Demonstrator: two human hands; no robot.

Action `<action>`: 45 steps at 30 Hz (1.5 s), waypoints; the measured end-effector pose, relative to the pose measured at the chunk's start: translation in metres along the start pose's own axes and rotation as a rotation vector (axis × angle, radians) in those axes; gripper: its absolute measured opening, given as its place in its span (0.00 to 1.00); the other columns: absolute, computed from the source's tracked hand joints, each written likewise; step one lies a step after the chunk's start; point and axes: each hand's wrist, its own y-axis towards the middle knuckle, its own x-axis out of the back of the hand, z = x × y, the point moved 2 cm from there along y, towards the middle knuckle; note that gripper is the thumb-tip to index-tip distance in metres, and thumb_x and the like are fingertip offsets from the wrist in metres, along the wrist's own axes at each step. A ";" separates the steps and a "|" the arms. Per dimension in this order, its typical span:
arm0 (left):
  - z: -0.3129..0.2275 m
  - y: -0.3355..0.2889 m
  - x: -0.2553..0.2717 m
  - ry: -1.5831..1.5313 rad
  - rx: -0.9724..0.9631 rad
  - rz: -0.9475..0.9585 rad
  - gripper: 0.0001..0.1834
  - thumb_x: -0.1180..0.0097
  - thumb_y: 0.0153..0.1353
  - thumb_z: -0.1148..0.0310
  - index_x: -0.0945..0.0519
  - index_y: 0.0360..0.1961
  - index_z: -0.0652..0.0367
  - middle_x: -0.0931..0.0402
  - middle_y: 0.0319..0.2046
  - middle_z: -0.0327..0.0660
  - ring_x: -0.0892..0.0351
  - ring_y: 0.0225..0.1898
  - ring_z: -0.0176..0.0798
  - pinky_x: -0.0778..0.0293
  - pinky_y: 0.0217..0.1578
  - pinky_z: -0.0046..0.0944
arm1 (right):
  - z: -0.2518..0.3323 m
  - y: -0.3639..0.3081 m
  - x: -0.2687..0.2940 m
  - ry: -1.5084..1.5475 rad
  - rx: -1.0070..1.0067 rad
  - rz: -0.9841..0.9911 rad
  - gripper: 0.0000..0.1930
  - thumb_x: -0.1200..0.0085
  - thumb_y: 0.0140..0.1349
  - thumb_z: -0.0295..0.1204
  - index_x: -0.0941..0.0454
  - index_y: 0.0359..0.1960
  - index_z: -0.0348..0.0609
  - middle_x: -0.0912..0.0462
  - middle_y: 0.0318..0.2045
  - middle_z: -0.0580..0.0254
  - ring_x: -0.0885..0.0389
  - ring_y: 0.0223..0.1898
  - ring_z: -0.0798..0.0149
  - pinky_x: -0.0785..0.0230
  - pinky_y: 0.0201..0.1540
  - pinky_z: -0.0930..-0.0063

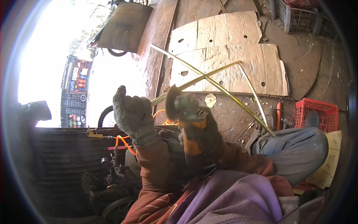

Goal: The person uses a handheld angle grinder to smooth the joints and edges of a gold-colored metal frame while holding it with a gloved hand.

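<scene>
The gloved left hand (131, 114) is curled round the near end of a crossed, brass-coloured metal strip frame (204, 76), which spans the space above the cardboard sheets (266, 67). Right of it, the gloved right hand (209, 136) grips an orange angle grinder (194, 125), its disc (172, 102) close to the frame; contact cannot be told. Farther right sits a red plastic crate (323, 106).

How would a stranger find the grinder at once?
From the cardboard on the floor, look lower in the picture to the right hand. That hand grips the grinder, whose orange body and round brown disc set it apart from the thin gold bars.
</scene>
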 end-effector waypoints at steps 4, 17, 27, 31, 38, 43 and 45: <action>-0.003 0.000 0.001 0.055 -0.043 -0.066 0.14 0.52 0.76 0.65 0.23 0.31 0.56 0.53 0.09 0.25 0.57 0.08 0.25 0.53 0.12 0.32 | -0.017 0.004 0.011 0.211 -0.122 -0.045 0.20 0.33 0.62 0.24 0.30 0.51 0.45 0.19 0.39 0.57 0.16 0.37 0.65 0.19 0.36 0.67; 0.002 0.001 -0.018 0.048 -0.028 -0.171 0.11 0.51 0.75 0.64 0.22 0.44 0.60 0.50 0.11 0.25 0.56 0.09 0.24 0.52 0.13 0.31 | -0.012 0.002 0.016 0.164 -0.022 -0.067 0.26 0.34 0.62 0.31 0.33 0.57 0.41 0.18 0.40 0.52 0.15 0.32 0.62 0.18 0.34 0.66; -0.002 0.019 -0.023 -0.018 0.047 0.280 0.18 0.53 0.77 0.63 0.25 0.54 0.69 0.47 0.11 0.25 0.52 0.08 0.23 0.50 0.11 0.30 | 0.036 0.005 0.000 0.098 -0.066 0.001 0.20 0.44 0.68 0.30 0.33 0.58 0.40 0.19 0.33 0.52 0.16 0.27 0.60 0.19 0.28 0.65; 0.002 0.024 -0.032 0.003 0.040 0.337 0.18 0.53 0.77 0.64 0.25 0.55 0.70 0.47 0.11 0.25 0.52 0.09 0.23 0.50 0.11 0.30 | 0.032 0.016 0.031 0.281 -0.203 -0.096 0.21 0.38 0.65 0.26 0.31 0.57 0.41 0.18 0.36 0.53 0.15 0.31 0.64 0.18 0.31 0.66; 0.000 0.018 -0.022 0.092 0.021 0.203 0.18 0.53 0.77 0.66 0.26 0.57 0.72 0.48 0.12 0.26 0.51 0.09 0.24 0.48 0.10 0.31 | 0.046 0.004 -0.003 0.066 0.002 0.064 0.21 0.42 0.69 0.34 0.31 0.59 0.42 0.17 0.37 0.52 0.16 0.28 0.61 0.20 0.29 0.65; -0.007 0.033 -0.011 0.131 -0.071 0.436 0.19 0.58 0.78 0.67 0.29 0.59 0.73 0.47 0.14 0.27 0.49 0.11 0.24 0.46 0.13 0.31 | 0.030 0.011 0.023 0.236 -0.285 -0.004 0.23 0.41 0.68 0.35 0.32 0.60 0.38 0.20 0.33 0.55 0.16 0.27 0.60 0.20 0.28 0.64; -0.004 0.049 -0.015 0.070 -0.055 0.564 0.19 0.60 0.77 0.70 0.31 0.62 0.73 0.48 0.18 0.28 0.47 0.15 0.24 0.44 0.18 0.30 | 0.020 0.021 0.045 0.267 -0.271 0.011 0.23 0.40 0.68 0.35 0.31 0.59 0.38 0.21 0.32 0.55 0.16 0.27 0.59 0.19 0.27 0.62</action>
